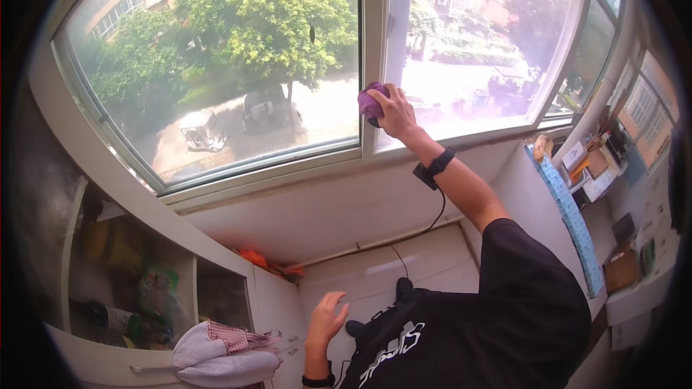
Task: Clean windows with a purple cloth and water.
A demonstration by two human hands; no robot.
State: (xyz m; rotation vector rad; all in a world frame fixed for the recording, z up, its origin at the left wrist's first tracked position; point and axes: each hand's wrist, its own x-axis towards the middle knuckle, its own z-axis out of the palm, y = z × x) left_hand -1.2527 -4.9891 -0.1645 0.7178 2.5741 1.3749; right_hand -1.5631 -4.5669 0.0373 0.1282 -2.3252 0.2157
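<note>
A bunched purple cloth (372, 102) is in the grasp of my right hand (397, 111), pressed against the upright frame (374, 54) between two window panes. Left of it is a large pane (227, 65) with hazy patches; the pane on the right (476, 59) looks bright and whitish. A dark, slim thing (312, 29) shows on or behind the left pane. Low in view, my left hand (327, 316) hangs in the air beside my body, fingers apart, holding nothing. Each wrist wears a black band, and a cable runs from the right one.
At left stands a white cabinet (224, 259) with bottles and packets behind glass. A pale cloth with a checked part (227, 354) hangs at its handle. Orange plastic (265, 265) lies by the wall. At right, a blue-tiled ledge (567, 216) borders cluttered shelves (600, 167).
</note>
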